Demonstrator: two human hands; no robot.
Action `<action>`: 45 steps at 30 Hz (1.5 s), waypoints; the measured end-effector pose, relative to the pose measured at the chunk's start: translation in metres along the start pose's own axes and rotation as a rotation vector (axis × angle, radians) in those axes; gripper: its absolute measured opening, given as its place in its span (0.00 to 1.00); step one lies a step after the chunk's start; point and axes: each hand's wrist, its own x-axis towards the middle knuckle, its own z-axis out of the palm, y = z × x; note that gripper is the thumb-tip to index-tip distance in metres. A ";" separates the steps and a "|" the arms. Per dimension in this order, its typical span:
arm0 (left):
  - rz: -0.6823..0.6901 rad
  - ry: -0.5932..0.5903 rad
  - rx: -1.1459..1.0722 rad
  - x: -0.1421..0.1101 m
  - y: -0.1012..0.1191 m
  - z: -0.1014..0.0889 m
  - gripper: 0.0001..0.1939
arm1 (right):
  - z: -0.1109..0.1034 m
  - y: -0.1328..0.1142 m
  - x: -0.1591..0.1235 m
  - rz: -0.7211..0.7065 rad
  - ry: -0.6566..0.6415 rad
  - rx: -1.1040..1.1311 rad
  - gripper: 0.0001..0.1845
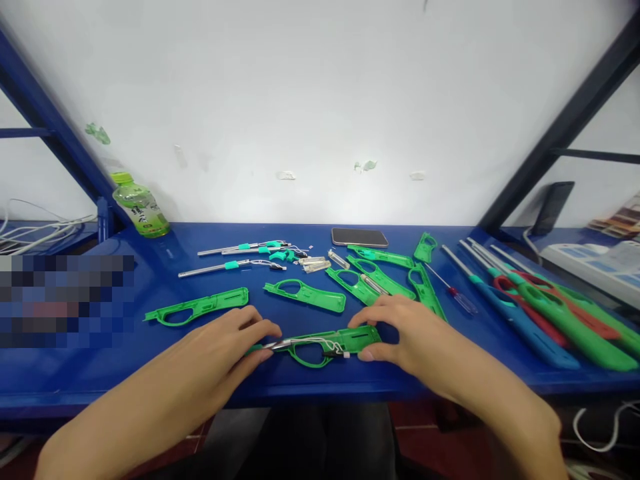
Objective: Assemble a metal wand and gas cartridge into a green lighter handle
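Note:
In front of me lies a green lighter shell half (367, 337), its inner side facing up. My left hand (225, 343) pinches a metal lighter tube (283, 344) at the shell's narrow end. Thin white wires (333, 342) run from the tube over the trigger loop to a small black and white part (343, 355). My right hand (403, 330) grips the shell's wide end between thumb and fingers. Beyond my hands are more green shell halves, including one at left (205, 305) and one in the middle (315, 298).
Loose metal tubes (207, 270) with wires lie behind, near clear fuel tanks (315, 265). A phone (359, 237) rests by the wall. To the right are a screwdriver (463, 300) and several whole lighters (565, 320). A green bottle (143, 207) stands back left.

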 end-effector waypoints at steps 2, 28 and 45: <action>0.000 0.020 -0.007 0.002 -0.002 0.007 0.18 | 0.000 0.000 0.000 0.000 0.002 -0.002 0.18; -0.045 -0.063 -0.148 0.013 -0.005 0.011 0.13 | -0.004 -0.009 -0.004 -0.013 -0.002 -0.007 0.18; -0.024 -0.055 -0.148 0.011 -0.004 0.012 0.12 | -0.001 -0.040 -0.003 -0.125 0.058 0.023 0.07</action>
